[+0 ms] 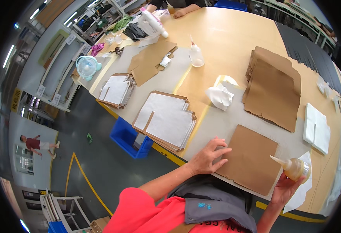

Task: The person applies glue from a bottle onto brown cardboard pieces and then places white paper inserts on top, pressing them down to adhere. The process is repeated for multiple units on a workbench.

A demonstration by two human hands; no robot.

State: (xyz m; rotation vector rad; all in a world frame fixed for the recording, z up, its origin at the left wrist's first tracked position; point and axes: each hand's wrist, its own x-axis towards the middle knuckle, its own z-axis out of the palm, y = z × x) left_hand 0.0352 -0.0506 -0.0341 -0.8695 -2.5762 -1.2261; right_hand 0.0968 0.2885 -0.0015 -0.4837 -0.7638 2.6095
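The left hand lies flat, fingers spread wide, pressing down the near left corner of a brown cardboard sheet that lies on the grey mat at the near edge of the table. It grips nothing; the palm and fingertips only touch the sheet. The right hand is curled tight around a small glue bottle of amber liquid, held just off the sheet's right edge with its pointed nozzle aimed left toward the cardboard. Beyond the sheet lies a stack of brown cardboard pieces, a crumpled white cloth to its left, and 2 stacks of white-faced pieces further left. Folded white sheets lie to the right.
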